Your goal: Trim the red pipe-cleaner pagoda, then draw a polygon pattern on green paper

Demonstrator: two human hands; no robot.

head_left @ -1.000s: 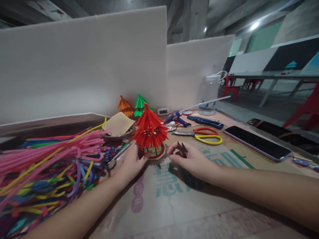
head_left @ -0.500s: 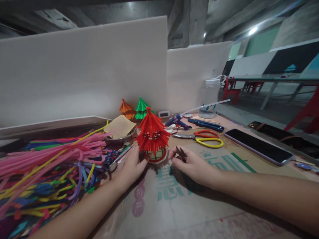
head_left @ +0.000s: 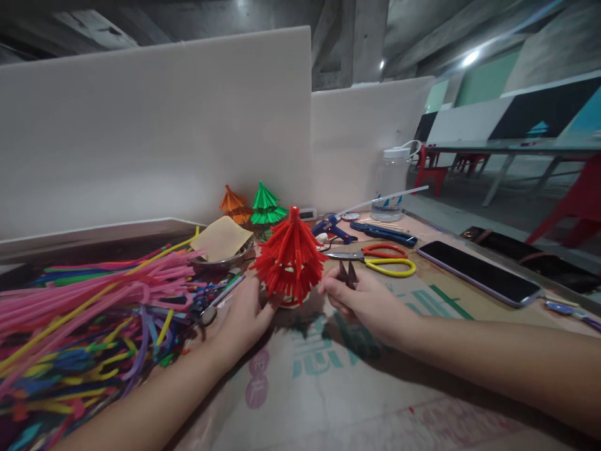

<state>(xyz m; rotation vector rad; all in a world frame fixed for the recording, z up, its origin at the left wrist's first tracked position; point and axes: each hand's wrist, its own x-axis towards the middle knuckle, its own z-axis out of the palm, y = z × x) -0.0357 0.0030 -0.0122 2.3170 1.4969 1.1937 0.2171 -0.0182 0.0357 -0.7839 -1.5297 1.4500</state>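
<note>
My left hand (head_left: 246,308) is closed on the low base of a red two-tiered pavilion model (head_left: 290,263) made of fuzzy pipe cleaners. The model leans toward me, so its roofs cover most of the base. Just right of it, my right hand (head_left: 364,307) is closed around small snips (head_left: 348,274); their two dark pointed blades stick up apart, and the handles are hidden in the palm. The blades do not touch the model. Behind stand a green model (head_left: 267,205) and an orange model (head_left: 233,205) of similar shape.
Loose pipe cleaners (head_left: 117,294) pile up at the left, by a bowl with a yellowish sheet (head_left: 220,239). To the right lie scissors (head_left: 389,268), a glue gun (head_left: 334,228), a utility knife (head_left: 384,233) and a phone (head_left: 479,273). A water bottle (head_left: 390,188) stands behind.
The red model has tipped toward me and shifted slightly right, so its base shows less. The snips' blades now stand more upright. The whole view has shifted a little.
</note>
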